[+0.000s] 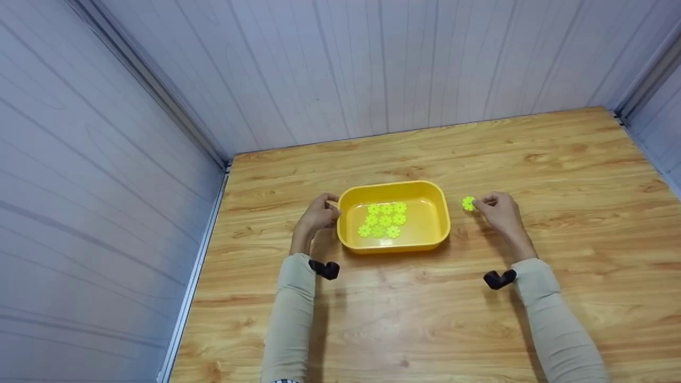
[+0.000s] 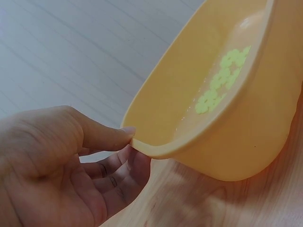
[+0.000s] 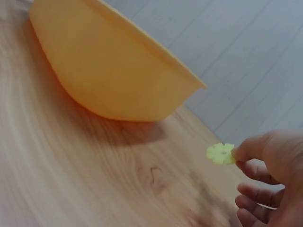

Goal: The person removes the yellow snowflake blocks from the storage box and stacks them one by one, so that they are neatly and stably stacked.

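A yellow plastic basin (image 1: 433, 246) stands on the wooden table, with several bright yellow-green flower-shaped discs (image 1: 385, 220) lying flat on its floor, mostly toward its left half. My left hand (image 1: 319, 213) pinches the basin's left rim; in the left wrist view the thumb (image 2: 109, 137) lies on top of the rim and the fingers are curled beneath it. To the right of the basin, my right hand (image 1: 499, 210) pinches one more flower-shaped disc (image 3: 220, 153) by its edge between thumb and index finger. That disc is above the table, apart from the basin wall.
The wood-grain table (image 1: 383, 319) reaches back to a pale panelled wall (image 1: 346, 69). Another panelled wall (image 1: 96, 213) runs along the left side, and part of one shows at the far right. A black wrist mount (image 1: 500, 279) sits on each sleeve cuff.
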Action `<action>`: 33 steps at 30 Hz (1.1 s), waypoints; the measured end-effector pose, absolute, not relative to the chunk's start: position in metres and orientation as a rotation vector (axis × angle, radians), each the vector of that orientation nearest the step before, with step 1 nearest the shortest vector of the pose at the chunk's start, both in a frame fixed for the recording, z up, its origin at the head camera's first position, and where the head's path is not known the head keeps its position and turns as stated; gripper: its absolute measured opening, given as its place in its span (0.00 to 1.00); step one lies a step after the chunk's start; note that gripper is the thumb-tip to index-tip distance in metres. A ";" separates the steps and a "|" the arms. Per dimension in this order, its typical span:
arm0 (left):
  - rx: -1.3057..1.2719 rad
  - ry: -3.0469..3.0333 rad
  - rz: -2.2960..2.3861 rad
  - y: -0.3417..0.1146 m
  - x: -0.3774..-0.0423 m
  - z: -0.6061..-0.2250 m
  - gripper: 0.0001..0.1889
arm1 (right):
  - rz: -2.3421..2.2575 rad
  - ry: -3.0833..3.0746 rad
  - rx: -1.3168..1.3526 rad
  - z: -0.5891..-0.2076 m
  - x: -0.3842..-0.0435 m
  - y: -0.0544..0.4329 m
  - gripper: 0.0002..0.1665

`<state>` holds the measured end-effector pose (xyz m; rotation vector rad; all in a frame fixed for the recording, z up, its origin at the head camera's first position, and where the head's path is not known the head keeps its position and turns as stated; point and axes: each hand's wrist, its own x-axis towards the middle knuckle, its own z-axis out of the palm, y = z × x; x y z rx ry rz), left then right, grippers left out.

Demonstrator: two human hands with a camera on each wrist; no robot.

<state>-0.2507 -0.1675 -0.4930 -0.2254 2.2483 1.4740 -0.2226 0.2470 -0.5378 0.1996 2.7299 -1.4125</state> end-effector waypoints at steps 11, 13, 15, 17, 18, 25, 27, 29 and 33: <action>-0.221 2.228 1.495 -0.168 -0.251 -0.493 0.20 | -1.139 2.926 0.304 -0.542 -0.219 0.248 0.17; -0.219 2.225 1.496 -0.168 -0.250 -0.493 0.20 | -1.073 2.935 0.337 -0.542 -0.219 0.248 0.17; -0.221 2.221 1.504 -0.168 -0.251 -0.494 0.20 | -1.033 2.914 0.356 -0.543 -0.219 0.248 0.18; -0.217 2.220 1.509 -0.169 -0.251 -0.494 0.20 | -1.019 2.888 0.372 -0.543 -0.219 0.248 0.19; -0.215 2.218 1.514 -0.169 -0.251 -0.494 0.20 | -1.018 2.878 0.379 -0.543 -0.219 0.248 0.20; -0.206 2.218 1.517 -0.168 -0.253 -0.494 0.20 | -0.980 2.927 0.384 -0.545 -0.217 0.249 0.19; -0.208 2.220 1.514 -0.169 -0.252 -0.494 0.20 | -0.982 2.937 0.381 -0.545 -0.216 0.249 0.18; -0.210 2.221 1.510 -0.169 -0.252 -0.494 0.19 | -0.991 2.942 0.377 -0.544 -0.216 0.249 0.18; -0.213 2.201 1.508 -0.168 -0.250 -0.489 0.20 | -1.051 2.933 0.362 -0.541 -0.217 0.248 0.18</action>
